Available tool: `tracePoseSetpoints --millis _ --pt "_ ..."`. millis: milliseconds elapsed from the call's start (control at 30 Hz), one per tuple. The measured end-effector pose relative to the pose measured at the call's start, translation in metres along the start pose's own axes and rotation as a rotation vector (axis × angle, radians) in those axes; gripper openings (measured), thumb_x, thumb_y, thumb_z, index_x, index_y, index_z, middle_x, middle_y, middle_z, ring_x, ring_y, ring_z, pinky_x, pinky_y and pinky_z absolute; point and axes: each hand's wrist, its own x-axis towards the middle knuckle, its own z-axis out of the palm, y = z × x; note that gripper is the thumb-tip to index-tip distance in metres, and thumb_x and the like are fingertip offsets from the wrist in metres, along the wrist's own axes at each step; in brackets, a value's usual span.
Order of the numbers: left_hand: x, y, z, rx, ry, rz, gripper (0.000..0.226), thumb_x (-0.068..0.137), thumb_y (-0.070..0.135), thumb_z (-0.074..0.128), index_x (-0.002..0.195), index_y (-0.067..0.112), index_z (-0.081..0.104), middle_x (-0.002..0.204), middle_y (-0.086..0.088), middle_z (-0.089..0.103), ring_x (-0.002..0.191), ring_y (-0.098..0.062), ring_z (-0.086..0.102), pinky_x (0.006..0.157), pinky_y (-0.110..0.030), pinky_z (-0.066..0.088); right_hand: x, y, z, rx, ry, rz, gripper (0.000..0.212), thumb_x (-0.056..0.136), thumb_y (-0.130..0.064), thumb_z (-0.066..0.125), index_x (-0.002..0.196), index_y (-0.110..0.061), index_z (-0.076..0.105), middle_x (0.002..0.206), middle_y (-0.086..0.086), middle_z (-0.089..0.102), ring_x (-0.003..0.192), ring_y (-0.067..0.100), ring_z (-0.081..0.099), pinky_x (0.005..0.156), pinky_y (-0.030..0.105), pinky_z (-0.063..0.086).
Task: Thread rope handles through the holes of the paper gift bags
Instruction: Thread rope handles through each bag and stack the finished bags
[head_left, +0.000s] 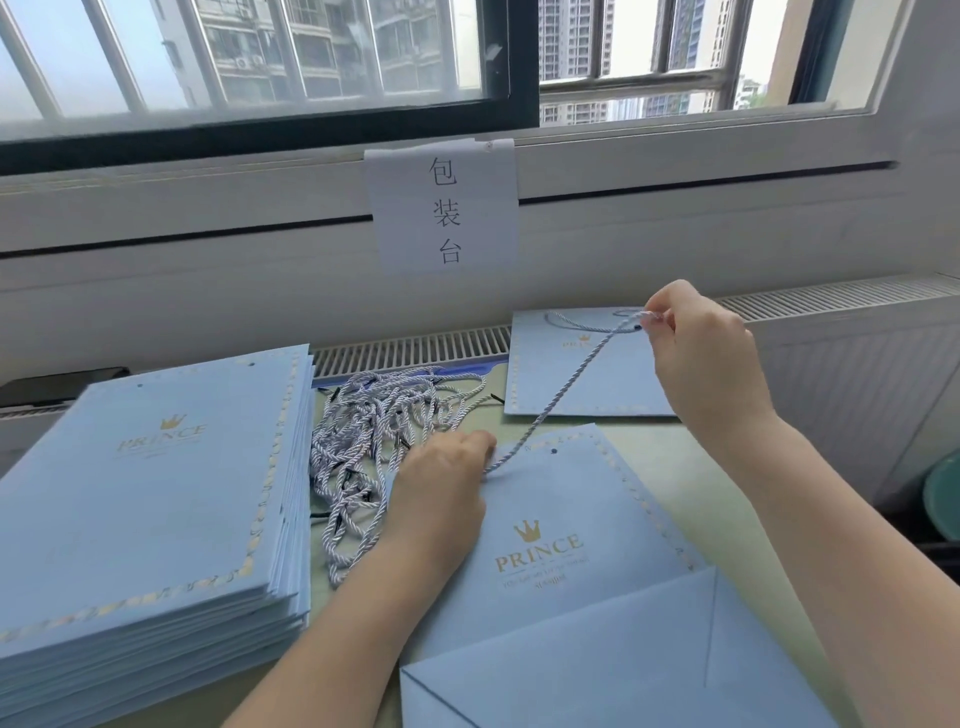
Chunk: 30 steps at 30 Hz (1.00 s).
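Note:
A flat light-blue paper gift bag with a gold crown and PRINCE print lies in front of me. My left hand rests on its top left corner, fingers closed where a white twisted rope handle meets the bag's top edge. The rope runs up and to the right, taut. My right hand pinches its far end, raised above the table. One punched hole near the top edge shows, with no rope in it.
A tall stack of flat blue bags sits at the left. A tangle of loose rope handles lies in the middle. A bag with its handle fitted lies at the back right, by the radiator vent. A paper sign hangs on the window sill.

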Motion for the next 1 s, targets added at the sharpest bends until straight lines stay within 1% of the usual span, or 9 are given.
tracePoseSetpoints --millis 67,167,300,400,533,633,733,867,1000 --pt "0.001 -0.003 0.003 -0.019 0.040 -0.018 0.029 0.099 0.019 0.038 0.122 0.019 0.055 0.117 -0.001 0.060 0.110 -0.020 0.050 0.093 -0.030 0.036 -0.002 -0.002 0.004 0.099 0.019 -0.021 0.011 0.091 0.001 0.047 0.095 -0.004 0.056 0.085 0.007 0.061 0.075 0.026 0.051 0.064 0.032 0.033" --pt "0.003 -0.001 0.001 0.002 0.052 -0.052 0.036 0.099 0.038 0.038 0.126 0.019 0.053 0.117 -0.001 0.055 0.113 -0.018 0.043 0.093 -0.028 0.031 -0.005 -0.008 0.010 0.238 -0.037 -0.044 0.018 0.084 0.007 0.044 0.093 -0.006 0.053 0.082 0.003 0.059 0.071 0.021 0.048 0.065 0.031 0.037" --pt "0.004 0.001 -0.002 -0.037 0.091 -0.099 0.043 0.091 0.051 0.047 0.124 0.025 0.057 0.112 0.000 0.055 0.112 -0.019 0.041 0.094 -0.030 0.032 -0.014 -0.017 0.018 0.333 -0.288 -0.162 0.033 0.085 0.010 0.042 0.095 -0.010 0.066 0.075 -0.004 0.060 0.068 0.016 0.056 0.060 0.021 0.043" --pt "0.004 0.002 -0.003 -0.049 0.103 -0.116 0.038 0.089 0.052 0.052 0.115 0.026 0.059 0.108 0.003 0.055 0.109 -0.018 0.041 0.092 -0.031 0.032 -0.019 -0.021 0.021 0.346 -0.501 -0.138 0.039 0.081 0.013 0.043 0.089 -0.013 0.071 0.074 -0.003 0.066 0.067 0.011 0.062 0.066 0.020 0.050" --pt "0.003 0.004 -0.003 -0.045 0.087 -0.132 0.031 0.089 0.051 0.052 0.106 0.024 0.054 0.108 0.005 0.053 0.108 -0.017 0.040 0.089 -0.030 0.031 -0.022 -0.024 0.019 0.259 -0.700 -0.164 0.028 0.083 0.006 0.050 0.082 -0.016 0.068 0.067 -0.011 0.064 0.056 -0.004 0.055 0.056 0.008 0.041" --pt "0.003 0.004 -0.004 -0.072 0.092 -0.131 0.024 0.089 0.047 0.053 0.098 0.025 0.051 0.105 0.006 0.053 0.105 -0.016 0.043 0.086 -0.029 0.030 -0.022 -0.026 0.018 0.130 -0.704 -0.231 0.030 0.084 0.003 0.049 0.086 -0.017 0.071 0.073 -0.015 0.059 0.064 -0.002 0.052 0.060 0.010 0.040" --pt "0.002 0.005 -0.007 -0.108 0.140 -0.115 0.020 0.089 0.043 0.056 0.089 0.027 0.044 0.097 0.010 0.050 0.099 -0.014 0.046 0.082 -0.027 0.029 -0.022 -0.029 0.019 0.058 -0.697 -0.288 0.027 0.087 -0.001 0.048 0.088 -0.017 0.071 0.082 -0.011 0.053 0.079 0.012 0.051 0.073 0.025 0.044" --pt "0.001 0.006 -0.009 -0.117 0.190 -0.099 0.018 0.088 0.041 0.057 0.092 0.026 0.048 0.095 0.011 0.049 0.097 -0.013 0.047 0.080 -0.026 0.028 -0.025 -0.039 0.016 -0.012 -0.728 -0.322 0.027 0.087 -0.002 0.042 0.092 -0.015 0.065 0.091 -0.005 0.054 0.085 0.013 0.045 0.072 0.023 0.038" --pt "0.000 0.006 -0.010 -0.107 0.253 -0.107 0.017 0.090 0.039 0.056 0.097 0.023 0.054 0.099 0.008 0.054 0.098 -0.014 0.048 0.081 -0.027 0.029 -0.026 -0.048 0.011 -0.067 -0.782 -0.320 0.031 0.087 -0.001 0.038 0.097 -0.016 0.064 0.101 -0.002 0.056 0.087 0.012 0.042 0.076 0.026 0.041"
